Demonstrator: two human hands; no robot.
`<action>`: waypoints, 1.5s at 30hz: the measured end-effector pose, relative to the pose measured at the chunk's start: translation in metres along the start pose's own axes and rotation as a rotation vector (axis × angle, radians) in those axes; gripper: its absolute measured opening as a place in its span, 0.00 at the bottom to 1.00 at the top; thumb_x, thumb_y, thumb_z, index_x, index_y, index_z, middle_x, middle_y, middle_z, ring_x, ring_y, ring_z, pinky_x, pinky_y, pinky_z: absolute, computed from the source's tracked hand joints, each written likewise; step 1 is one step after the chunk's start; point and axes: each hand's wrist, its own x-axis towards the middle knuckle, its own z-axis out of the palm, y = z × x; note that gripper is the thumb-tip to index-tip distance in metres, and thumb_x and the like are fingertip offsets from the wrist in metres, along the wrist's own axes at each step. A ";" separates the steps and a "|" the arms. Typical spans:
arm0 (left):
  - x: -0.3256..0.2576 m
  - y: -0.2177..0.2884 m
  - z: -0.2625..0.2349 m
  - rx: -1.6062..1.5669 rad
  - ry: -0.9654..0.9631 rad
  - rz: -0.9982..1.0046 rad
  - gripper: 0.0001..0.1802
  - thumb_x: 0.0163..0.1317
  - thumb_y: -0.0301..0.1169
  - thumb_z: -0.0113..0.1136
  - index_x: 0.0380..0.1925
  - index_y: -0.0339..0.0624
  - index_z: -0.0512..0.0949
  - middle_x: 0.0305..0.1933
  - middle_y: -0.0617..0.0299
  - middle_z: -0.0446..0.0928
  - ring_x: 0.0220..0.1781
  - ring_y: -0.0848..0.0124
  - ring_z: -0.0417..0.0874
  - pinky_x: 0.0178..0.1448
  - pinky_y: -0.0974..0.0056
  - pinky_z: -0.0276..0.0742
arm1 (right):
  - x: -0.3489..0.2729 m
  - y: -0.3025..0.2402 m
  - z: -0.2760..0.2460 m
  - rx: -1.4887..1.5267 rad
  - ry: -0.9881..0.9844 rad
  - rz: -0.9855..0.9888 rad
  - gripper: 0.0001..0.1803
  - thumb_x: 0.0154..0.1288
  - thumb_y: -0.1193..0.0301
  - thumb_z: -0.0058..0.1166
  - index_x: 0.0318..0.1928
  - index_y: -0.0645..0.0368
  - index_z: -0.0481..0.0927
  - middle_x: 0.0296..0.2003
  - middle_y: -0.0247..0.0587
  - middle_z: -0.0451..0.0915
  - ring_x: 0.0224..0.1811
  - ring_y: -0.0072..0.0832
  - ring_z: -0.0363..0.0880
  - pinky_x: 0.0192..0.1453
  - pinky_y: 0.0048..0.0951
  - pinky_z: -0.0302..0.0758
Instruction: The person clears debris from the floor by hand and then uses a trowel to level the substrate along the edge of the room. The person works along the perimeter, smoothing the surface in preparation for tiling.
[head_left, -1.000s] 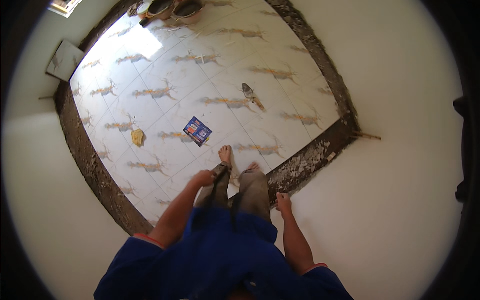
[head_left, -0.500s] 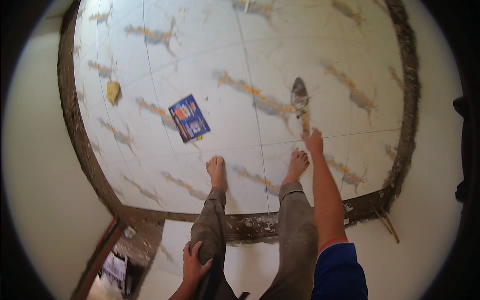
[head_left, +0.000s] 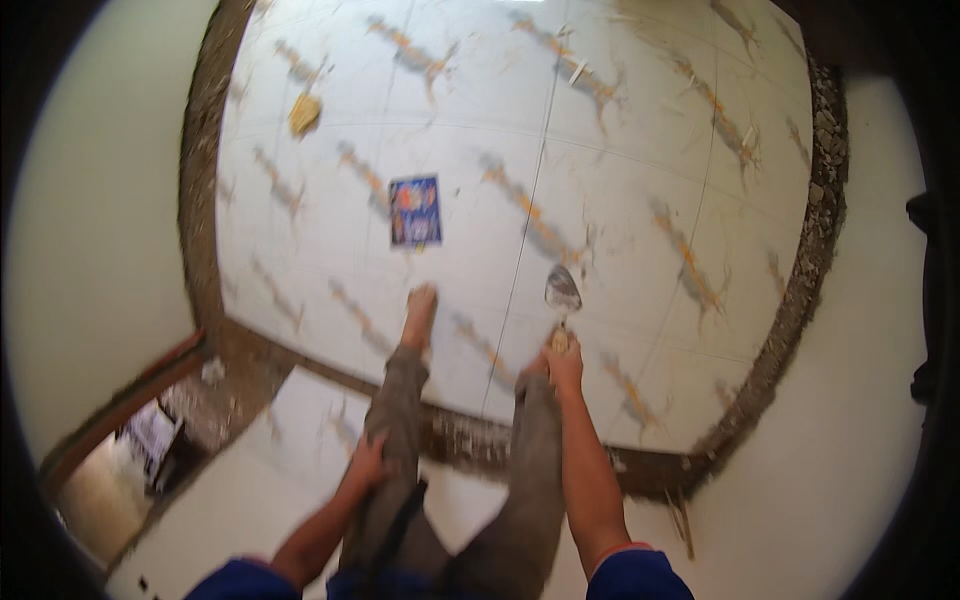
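Tiles (head_left: pixel 600 150) look laid already, trowel (head_left: pixel 562 292) lies on the floor with the right hand (head_left: pixel 563 362) closing on its handle, left hand (head_left: pixel 368 462) gripping the knee.

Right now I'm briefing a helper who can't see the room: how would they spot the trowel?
Start at the white tiled floor with orange-grey streaks. By the person's right foot, the right hand reaches a small trowel. Its grey pointed blade lies flat, unlike the blue square packet farther left.
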 end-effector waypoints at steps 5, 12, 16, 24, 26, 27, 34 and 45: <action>-0.079 -0.009 -0.105 -0.384 -0.061 0.091 0.38 0.67 0.54 0.69 0.68 0.38 0.78 0.65 0.42 0.83 0.66 0.54 0.84 0.68 0.54 0.78 | -0.231 -0.073 -0.133 0.402 -0.391 -0.056 0.23 0.68 0.66 0.67 0.58 0.59 0.75 0.39 0.39 0.80 0.36 0.25 0.82 0.45 0.31 0.83; -0.316 0.063 -0.233 -0.161 -0.054 0.360 0.35 0.72 0.63 0.58 0.35 0.36 0.88 0.32 0.53 0.87 0.39 0.61 0.89 0.49 0.57 0.82 | -0.469 -0.137 -0.281 0.254 -0.231 -0.281 0.14 0.62 0.66 0.71 0.41 0.59 0.80 0.28 0.31 0.79 0.29 0.23 0.79 0.36 0.29 0.78; -0.343 0.082 -0.261 -0.201 -0.153 0.502 0.28 0.70 0.56 0.65 0.37 0.37 0.87 0.35 0.56 0.87 0.41 0.65 0.88 0.50 0.60 0.81 | -0.528 -0.161 -0.255 0.020 -0.396 -0.257 0.17 0.60 0.62 0.74 0.37 0.61 0.82 0.26 0.34 0.82 0.28 0.24 0.80 0.34 0.29 0.77; -0.326 0.051 -0.280 -0.936 -0.207 0.640 0.22 0.61 0.37 0.77 0.48 0.37 0.80 0.44 0.58 0.86 0.51 0.69 0.85 0.59 0.63 0.77 | -0.562 -0.266 -0.110 -0.417 -0.547 -0.436 0.31 0.54 0.49 0.79 0.44 0.64 0.84 0.31 0.43 0.88 0.34 0.31 0.87 0.42 0.33 0.81; -0.328 0.043 -0.285 -0.898 -0.203 0.657 0.28 0.60 0.35 0.77 0.56 0.37 0.76 0.47 0.54 0.86 0.54 0.67 0.84 0.63 0.63 0.76 | -0.568 -0.284 -0.086 -0.548 -0.561 -0.529 0.37 0.52 0.44 0.78 0.47 0.64 0.83 0.38 0.52 0.89 0.43 0.42 0.88 0.50 0.40 0.81; -0.328 0.040 -0.289 -0.909 -0.193 0.647 0.27 0.60 0.34 0.77 0.55 0.37 0.76 0.48 0.54 0.86 0.55 0.67 0.84 0.63 0.62 0.76 | -0.569 -0.294 -0.078 -0.575 -0.574 -0.608 0.37 0.52 0.44 0.77 0.47 0.65 0.83 0.39 0.54 0.88 0.45 0.44 0.88 0.52 0.41 0.80; -0.325 0.041 -0.305 -1.480 -0.334 0.805 0.22 0.63 0.25 0.71 0.55 0.38 0.74 0.50 0.56 0.81 0.51 0.66 0.86 0.60 0.62 0.83 | -0.580 -0.315 -0.045 -0.583 -0.577 -0.701 0.33 0.55 0.50 0.76 0.51 0.62 0.83 0.42 0.54 0.88 0.46 0.45 0.87 0.54 0.43 0.80; -0.307 0.094 -0.318 -0.809 -0.096 0.910 0.23 0.62 0.28 0.73 0.54 0.34 0.76 0.51 0.54 0.79 0.47 0.70 0.85 0.54 0.64 0.83 | -0.591 -0.292 -0.074 -0.033 -0.308 -0.848 0.12 0.62 0.78 0.67 0.44 0.62 0.80 0.41 0.35 0.82 0.42 0.21 0.79 0.48 0.29 0.78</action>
